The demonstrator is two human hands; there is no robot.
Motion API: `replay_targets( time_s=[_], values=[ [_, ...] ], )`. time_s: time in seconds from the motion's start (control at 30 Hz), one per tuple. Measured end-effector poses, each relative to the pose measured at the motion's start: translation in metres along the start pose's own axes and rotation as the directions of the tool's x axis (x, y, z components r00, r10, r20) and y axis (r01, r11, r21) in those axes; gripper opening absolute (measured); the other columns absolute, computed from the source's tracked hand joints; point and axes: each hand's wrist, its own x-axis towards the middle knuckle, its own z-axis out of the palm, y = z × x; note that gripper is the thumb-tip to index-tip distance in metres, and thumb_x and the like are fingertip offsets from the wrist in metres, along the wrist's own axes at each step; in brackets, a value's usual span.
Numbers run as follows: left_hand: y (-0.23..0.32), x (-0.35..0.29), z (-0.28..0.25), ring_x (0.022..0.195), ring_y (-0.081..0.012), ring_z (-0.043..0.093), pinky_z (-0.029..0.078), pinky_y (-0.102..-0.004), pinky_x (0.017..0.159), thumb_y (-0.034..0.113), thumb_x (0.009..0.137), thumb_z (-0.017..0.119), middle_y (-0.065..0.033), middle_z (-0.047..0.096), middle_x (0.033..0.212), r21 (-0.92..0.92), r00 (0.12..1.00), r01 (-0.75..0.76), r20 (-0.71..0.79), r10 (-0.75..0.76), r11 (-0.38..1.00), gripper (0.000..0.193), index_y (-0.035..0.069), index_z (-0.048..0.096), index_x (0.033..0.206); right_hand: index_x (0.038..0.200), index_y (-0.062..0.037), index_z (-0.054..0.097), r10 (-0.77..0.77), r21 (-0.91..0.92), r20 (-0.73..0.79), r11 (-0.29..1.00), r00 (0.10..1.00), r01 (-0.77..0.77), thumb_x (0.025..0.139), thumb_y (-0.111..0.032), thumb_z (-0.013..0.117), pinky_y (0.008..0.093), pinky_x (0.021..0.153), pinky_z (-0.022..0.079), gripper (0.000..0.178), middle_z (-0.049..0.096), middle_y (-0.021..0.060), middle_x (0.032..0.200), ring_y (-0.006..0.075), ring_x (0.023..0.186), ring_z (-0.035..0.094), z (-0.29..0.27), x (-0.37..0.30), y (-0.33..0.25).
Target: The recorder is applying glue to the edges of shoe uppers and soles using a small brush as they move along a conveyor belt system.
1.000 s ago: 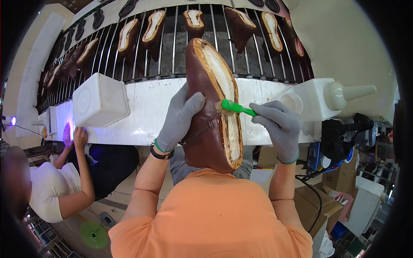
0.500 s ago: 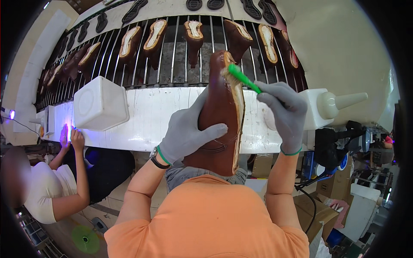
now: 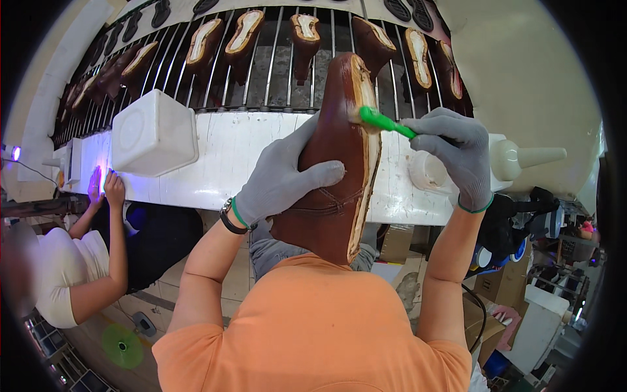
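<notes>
I see the left hand [image 3: 279, 178] grip the shoe [image 3: 334, 142], seemingly steadying it against the brush [image 3: 382, 120] the right hand [image 3: 458, 149] pinches.

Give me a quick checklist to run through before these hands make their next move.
1. Brown shoe steadied: ok, left hand grips its side.
2. Green brush secure: ok, right hand holds its handle.
3. Bristles at the shoe's edge: ok, they appear to touch it.
4. Co-worker's hands apart from the shoe: ok, they are at far left, past the white canister.
5. Contents of the round white tub: cannot tell, too unclear.
</notes>
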Motion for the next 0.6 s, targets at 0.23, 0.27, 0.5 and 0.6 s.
replay_targets(
  time_s=[0.23, 0.27, 0.5, 0.6],
  values=[
    [0.004, -0.002, -0.002, 0.11, -0.0174, 0.059, 0.046, -0.0327, 0.099, 0.033, 0.09, 0.065, -0.0126, 0.063, 0.122, -0.228, 0.996, 0.081, 0.047, -0.072, 0.97, 0.066, -0.004, 0.045, 0.141, 0.098, 0.0018, 0.076, 0.023, 0.005, 0.149, 1.0, 0.989, -0.023, 0.071, 0.002, 0.076, 0.0254, 0.063, 0.045, 0.027, 0.067, 0.0081, 0.077, 0.0126, 0.069, 0.06, -0.006, 0.002, 0.003],
    [0.004, -0.002, -0.003, 0.11, -0.0169, 0.058, 0.046, -0.0323, 0.098, 0.032, 0.091, 0.064, -0.0122, 0.063, 0.122, -0.248, 0.995, 0.095, 0.054, -0.084, 0.964, 0.064, -0.005, 0.045, 0.141, 0.097, 0.003, 0.075, 0.052, 0.006, 0.173, 0.999, 0.984, -0.054, 0.07, 0.002, 0.077, 0.0255, 0.064, 0.046, 0.028, 0.067, 0.0091, 0.078, 0.0137, 0.07, 0.061, -0.006, 0.002, 0.003],
    [-0.005, -0.003, -0.006, 0.108, -0.0136, 0.056, 0.045, -0.0305, 0.097, 0.032, 0.096, 0.059, -0.0096, 0.061, 0.121, -0.383, 0.996, 0.045, -0.048, -0.069, 0.922, 0.058, -0.005, 0.045, 0.139, 0.1, -0.0012, 0.076, 0.015, 0.073, 0.335, 0.996, 0.942, -0.042, 0.074, -0.002, 0.079, 0.027, 0.06, 0.047, 0.026, 0.069, 0.0087, 0.075, 0.0142, 0.067, 0.064, 0.008, -0.011, -0.005],
    [-0.008, -0.002, -0.009, 0.108, -0.0132, 0.056, 0.045, -0.0301, 0.097, 0.033, 0.097, 0.058, -0.0092, 0.061, 0.121, -0.381, 0.996, 0.031, -0.069, -0.062, 0.924, 0.058, -0.005, 0.045, 0.139, 0.099, -0.0015, 0.076, 0.017, 0.088, 0.431, 0.994, 0.902, -0.06, 0.074, -0.002, 0.079, 0.0275, 0.061, 0.047, 0.025, 0.069, 0.0088, 0.076, 0.016, 0.067, 0.065, 0.014, -0.024, -0.012]
  ],
)
